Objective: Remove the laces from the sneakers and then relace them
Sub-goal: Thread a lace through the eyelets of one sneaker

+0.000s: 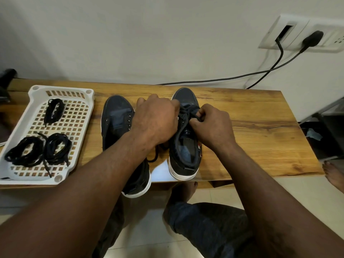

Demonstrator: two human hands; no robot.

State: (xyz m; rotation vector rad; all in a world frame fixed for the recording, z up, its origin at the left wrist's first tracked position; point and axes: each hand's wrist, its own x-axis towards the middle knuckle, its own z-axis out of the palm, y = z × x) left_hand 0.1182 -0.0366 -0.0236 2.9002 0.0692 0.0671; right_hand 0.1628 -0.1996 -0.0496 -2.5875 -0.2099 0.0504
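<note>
I am working on the right-hand dark navy canvas sneaker with a white sole [184,153], which stands toe-away on the grained wooden table [260,127]. My right hand [214,125] pinches a loop of the dark flat lace [188,110] between thumb and fingers over the tongue. My left hand [156,123] curls over the shoe's left eyelet row. Its fingertips are hidden, so I cannot tell whether it grips the lace or only steadies the shoe. A loose lace tail [156,155] trails between the shoes.

I judge the risk to be in the pull. The heel sits at the table's near edge, so a hard tug toward me could drag the sneaker off. The tail could also snag under my wrist and tighten a crossing. The matching unlaced sneaker [115,116] already overhangs that edge, and a bump from my forearm might tip it.

To the left, the white perforated plastic basket [61,88] holds three coiled bundles of black laces: one [54,110] toward the far end and two [24,151] [57,148] touching side by side nearer me.
</note>
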